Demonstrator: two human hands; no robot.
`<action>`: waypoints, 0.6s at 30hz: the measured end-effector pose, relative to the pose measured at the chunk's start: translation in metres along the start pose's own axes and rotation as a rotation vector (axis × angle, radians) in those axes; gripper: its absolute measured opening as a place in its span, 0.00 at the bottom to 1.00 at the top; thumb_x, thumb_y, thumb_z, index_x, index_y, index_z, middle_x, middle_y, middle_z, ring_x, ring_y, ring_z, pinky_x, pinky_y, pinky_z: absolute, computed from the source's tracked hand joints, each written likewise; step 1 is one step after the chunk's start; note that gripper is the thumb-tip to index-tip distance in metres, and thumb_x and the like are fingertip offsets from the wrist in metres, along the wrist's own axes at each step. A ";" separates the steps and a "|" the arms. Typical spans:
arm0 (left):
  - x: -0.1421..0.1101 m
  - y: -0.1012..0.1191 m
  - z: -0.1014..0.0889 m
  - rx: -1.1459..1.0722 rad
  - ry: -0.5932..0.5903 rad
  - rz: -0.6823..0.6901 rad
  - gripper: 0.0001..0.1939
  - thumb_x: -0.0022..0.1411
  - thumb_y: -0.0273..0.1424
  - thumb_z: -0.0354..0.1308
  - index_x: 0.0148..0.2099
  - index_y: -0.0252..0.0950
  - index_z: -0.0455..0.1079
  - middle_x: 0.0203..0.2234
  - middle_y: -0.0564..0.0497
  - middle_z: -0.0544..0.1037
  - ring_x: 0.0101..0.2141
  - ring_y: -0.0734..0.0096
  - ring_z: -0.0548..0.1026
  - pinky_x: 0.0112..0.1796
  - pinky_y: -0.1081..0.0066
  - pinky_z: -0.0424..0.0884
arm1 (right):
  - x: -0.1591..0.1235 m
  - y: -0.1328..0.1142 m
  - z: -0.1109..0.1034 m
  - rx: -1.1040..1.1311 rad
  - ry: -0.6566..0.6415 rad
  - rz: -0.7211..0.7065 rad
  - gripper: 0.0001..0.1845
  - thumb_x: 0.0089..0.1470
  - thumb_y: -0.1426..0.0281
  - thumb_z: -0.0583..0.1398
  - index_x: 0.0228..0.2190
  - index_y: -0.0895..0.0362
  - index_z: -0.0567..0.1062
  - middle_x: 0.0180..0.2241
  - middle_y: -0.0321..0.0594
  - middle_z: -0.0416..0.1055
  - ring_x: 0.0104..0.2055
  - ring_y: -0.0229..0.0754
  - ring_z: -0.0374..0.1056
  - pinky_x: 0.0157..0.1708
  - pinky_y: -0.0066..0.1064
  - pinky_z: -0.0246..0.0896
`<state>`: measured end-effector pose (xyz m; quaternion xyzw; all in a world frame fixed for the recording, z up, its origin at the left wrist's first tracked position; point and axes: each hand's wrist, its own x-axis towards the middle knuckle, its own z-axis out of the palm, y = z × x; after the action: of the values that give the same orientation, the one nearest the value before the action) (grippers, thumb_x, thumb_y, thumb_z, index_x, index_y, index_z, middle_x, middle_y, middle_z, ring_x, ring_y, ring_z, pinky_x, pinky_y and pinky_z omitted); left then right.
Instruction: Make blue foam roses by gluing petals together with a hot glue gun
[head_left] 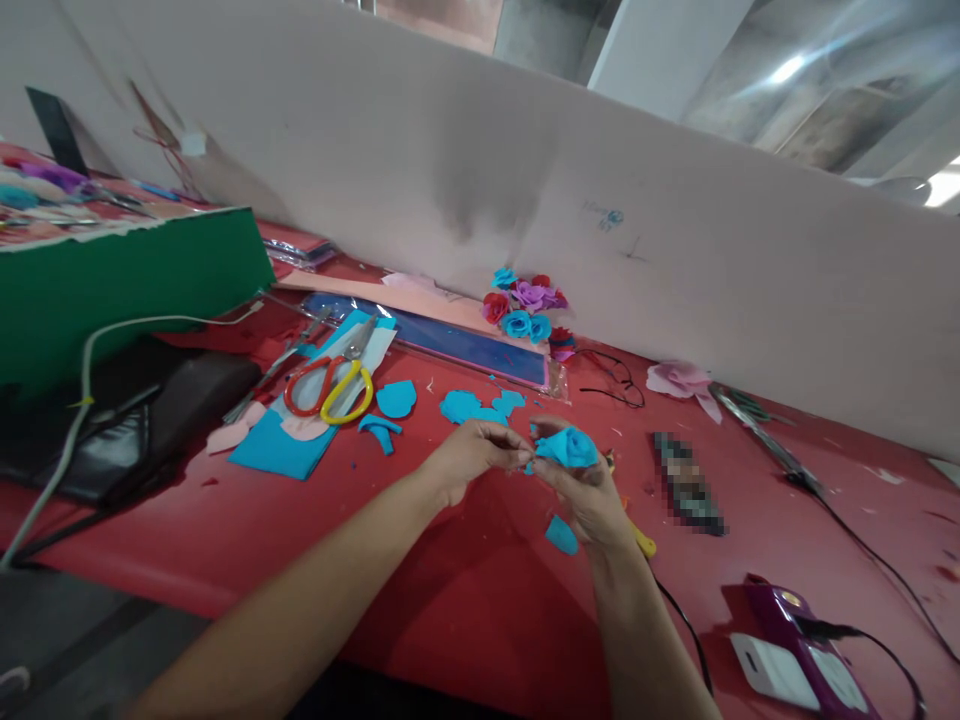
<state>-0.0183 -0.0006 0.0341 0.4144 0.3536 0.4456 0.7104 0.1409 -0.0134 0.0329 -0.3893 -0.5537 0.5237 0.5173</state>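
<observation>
A blue paper flower rests in my right hand, whose fingers are closed round its base. My left hand is beside it with thumb and fingertips pinched at the flower's left side; what they pinch is too small to make out. One loose blue petal lies on the red table just below my right hand. Several more cut blue paper pieces lie beyond my left hand. Scissors with red and yellow handles lie on folded blue paper to the left.
Finished paper flowers are bunched against the wall. Eyeglasses and a pink paper flower lie right of them. A green box and a black bag occupy the left. Cables and a purple device are at right.
</observation>
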 end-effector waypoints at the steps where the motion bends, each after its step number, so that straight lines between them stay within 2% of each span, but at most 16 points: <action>1: 0.000 0.000 0.000 -0.001 0.003 0.006 0.07 0.39 0.31 0.68 0.23 0.33 0.75 0.18 0.53 0.73 0.22 0.77 0.65 0.31 0.71 0.62 | -0.001 0.000 0.000 0.011 -0.002 0.019 0.16 0.40 0.72 0.69 0.34 0.49 0.75 0.38 0.36 0.72 0.43 0.42 0.66 0.41 0.35 0.65; 4: 0.001 -0.001 -0.001 -0.013 0.031 0.033 0.07 0.40 0.31 0.68 0.23 0.34 0.75 0.18 0.53 0.72 0.22 0.77 0.65 0.31 0.70 0.62 | -0.001 0.001 0.002 0.052 0.028 0.004 0.16 0.39 0.72 0.69 0.33 0.49 0.74 0.35 0.33 0.72 0.38 0.39 0.67 0.40 0.33 0.64; 8: 0.001 -0.001 -0.001 -0.026 0.080 0.048 0.10 0.39 0.34 0.69 0.24 0.33 0.75 0.18 0.52 0.72 0.22 0.76 0.67 0.31 0.70 0.64 | 0.000 0.005 0.005 0.070 0.126 -0.075 0.11 0.44 0.71 0.67 0.33 0.50 0.75 0.34 0.33 0.71 0.38 0.37 0.66 0.42 0.32 0.63; 12: 0.001 -0.001 0.002 0.014 0.108 0.049 0.13 0.38 0.36 0.70 0.24 0.32 0.74 0.18 0.52 0.72 0.21 0.76 0.67 0.30 0.70 0.64 | 0.001 0.010 0.009 0.077 0.217 -0.096 0.10 0.45 0.70 0.66 0.33 0.51 0.76 0.35 0.35 0.72 0.39 0.38 0.67 0.45 0.34 0.62; 18: 0.001 -0.006 0.010 0.131 0.177 0.147 0.09 0.45 0.33 0.65 0.25 0.32 0.71 0.19 0.53 0.71 0.23 0.75 0.68 0.30 0.71 0.64 | 0.001 0.014 0.015 0.055 0.318 -0.093 0.09 0.45 0.69 0.66 0.33 0.53 0.75 0.33 0.35 0.73 0.36 0.37 0.67 0.42 0.33 0.62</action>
<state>-0.0077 -0.0041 0.0327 0.4437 0.4121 0.5071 0.6133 0.1245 -0.0131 0.0201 -0.4266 -0.4678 0.4460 0.6326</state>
